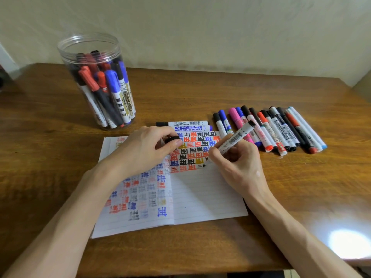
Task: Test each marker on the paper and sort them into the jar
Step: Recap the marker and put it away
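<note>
Marker (234, 137), white barrel, uncapped: gripped in right hand (239, 163), fingers (215, 155) curled round the barrel, tip down on the paper (200, 197) at the lower edge of the coloured test marks.
Cap (172, 139), black: pinched between thumb and fingers of left hand (144, 149), over the paper's upper part.
Paper: lined open notebook, flat on the table (200, 91).
Jar (96, 81), clear, open-topped: upright at far left of table, holding red, blue and black capped markers.
Loose markers (281, 131): row lying side by side, right of paper.
Two further markers (186, 125): lying just beyond the paper's top edge.
</note>
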`<control>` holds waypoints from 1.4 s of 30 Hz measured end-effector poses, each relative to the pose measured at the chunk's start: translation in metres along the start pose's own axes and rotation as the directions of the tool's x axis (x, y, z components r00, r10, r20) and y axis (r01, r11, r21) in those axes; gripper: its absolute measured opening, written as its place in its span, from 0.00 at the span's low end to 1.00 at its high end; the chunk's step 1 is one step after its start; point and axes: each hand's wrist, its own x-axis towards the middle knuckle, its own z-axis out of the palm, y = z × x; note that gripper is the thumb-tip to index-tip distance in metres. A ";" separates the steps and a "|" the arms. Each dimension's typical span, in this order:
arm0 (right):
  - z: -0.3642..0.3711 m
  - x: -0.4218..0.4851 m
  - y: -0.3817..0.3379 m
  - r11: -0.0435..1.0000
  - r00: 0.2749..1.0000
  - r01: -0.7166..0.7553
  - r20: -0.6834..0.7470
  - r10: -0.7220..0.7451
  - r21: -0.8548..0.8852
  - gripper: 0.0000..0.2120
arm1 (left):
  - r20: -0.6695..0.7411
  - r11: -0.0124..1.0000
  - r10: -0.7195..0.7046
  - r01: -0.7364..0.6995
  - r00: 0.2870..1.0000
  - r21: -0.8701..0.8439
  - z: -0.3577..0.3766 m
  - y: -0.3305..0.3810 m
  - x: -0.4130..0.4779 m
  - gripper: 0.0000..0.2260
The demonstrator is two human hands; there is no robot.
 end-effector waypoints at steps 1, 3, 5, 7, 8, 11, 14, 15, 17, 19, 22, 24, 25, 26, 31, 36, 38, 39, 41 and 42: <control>0.000 0.000 0.000 1.000 1.000 -0.004 -0.001 0.004 0.015 0.06 | -0.001 1.000 0.000 0.000 1.000 -0.001 0.000 0.000 0.000 0.12; 0.000 0.000 0.001 0.999 1.000 -0.008 0.005 0.007 0.036 0.05 | 0.002 1.000 -0.001 0.001 1.000 -0.002 0.000 0.000 0.000 0.12; 0.001 0.001 0.001 0.999 1.000 -0.008 0.014 0.007 0.037 0.05 | 0.004 1.000 0.003 -0.003 1.000 -0.005 0.000 -0.001 0.000 0.11; 0.001 0.000 0.000 0.999 1.000 -0.010 0.021 0.009 0.035 0.04 | 0.001 1.000 0.006 -0.006 1.000 -0.009 0.001 -0.002 0.000 0.11; 0.001 0.000 -0.001 0.999 1.000 -0.009 0.020 0.009 0.035 0.04 | 0.001 1.000 0.006 -0.006 1.000 -0.009 0.001 -0.002 0.000 0.11; 0.002 0.000 -0.002 0.999 1.000 -0.010 0.027 0.009 0.034 0.04 | 0.000 1.000 0.006 -0.006 1.000 -0.009 0.001 -0.003 0.000 0.11; 0.002 -0.001 -0.004 1.000 0.999 -0.010 0.037 0.009 0.026 0.03 | 0.002 1.000 0.005 -0.005 1.000 -0.013 0.001 -0.003 0.000 0.11; 0.001 -0.001 -0.004 1.000 0.999 -0.005 0.041 0.004 0.021 0.03 | 0.002 1.000 0.005 -0.005 1.000 -0.011 0.001 -0.004 0.001 0.11; 0.002 -0.002 -0.005 1.000 0.999 0.001 0.045 -0.002 0.017 0.03 | 0.004 1.000 0.005 -0.005 1.000 -0.007 0.001 -0.003 0.001 0.10; 0.002 -0.002 -0.005 1.000 0.999 -0.004 0.043 0.004 0.014 0.04 | 0.005 1.000 0.005 -0.005 1.000 -0.009 0.001 -0.003 0.001 0.10; 0.002 -0.002 -0.005 1.000 0.999 -0.019 0.047 0.019 -0.001 0.04 | -0.003 1.000 0.004 -0.004 1.000 -0.007 0.001 -0.003 0.001 0.10; 0.002 -0.001 -0.004 1.000 0.999 -0.024 0.043 0.024 0.003 0.04 | -0.006 1.000 0.006 -0.006 1.000 -0.004 0.001 -0.003 0.001 0.10; 0.001 -0.001 -0.004 1.000 0.999 -0.025 0.037 0.025 0.011 0.04 | -0.005 1.000 0.006 -0.006 1.000 -0.004 0.001 -0.003 0.001 0.10; 0.000 0.000 -0.003 0.999 0.999 -0.025 0.028 0.025 0.019 0.04 | -0.003 1.000 0.006 -0.006 1.000 -0.005 0.001 -0.003 0.001 0.10; 0.000 0.001 -0.002 1.000 1.000 -0.015 0.014 0.015 0.023 0.04 | 0.003 1.000 0.010 -0.010 1.000 -0.009 0.001 -0.003 0.000 0.10; 0.001 0.000 -0.003 1.000 0.999 -0.018 0.027 0.018 0.002 0.05 | 0.001 1.000 0.007 -0.007 1.000 -0.005 0.002 -0.004 0.001 0.11; 0.001 0.000 -0.003 1.000 0.999 -0.027 0.027 0.027 0.005 0.05 | -0.004 1.000 0.012 -0.012 1.000 -0.004 0.002 -0.004 0.001 0.11; 0.001 0.000 -0.003 0.999 0.999 -0.031 0.023 0.031 0.008 0.05 | -0.004 1.000 0.012 -0.012 1.000 -0.005 0.002 -0.005 0.001 0.11; 0.001 0.001 -0.002 0.999 0.999 -0.039 0.000 0.039 0.014 0.06 | -0.001 1.000 0.012 -0.012 1.000 -0.007 0.001 -0.005 0.001 0.11; 0.001 0.001 -0.002 0.999 0.999 -0.042 -0.011 0.042 0.015 0.06 | 0.002 1.000 0.011 -0.011 1.000 -0.007 0.001 -0.005 0.001 0.12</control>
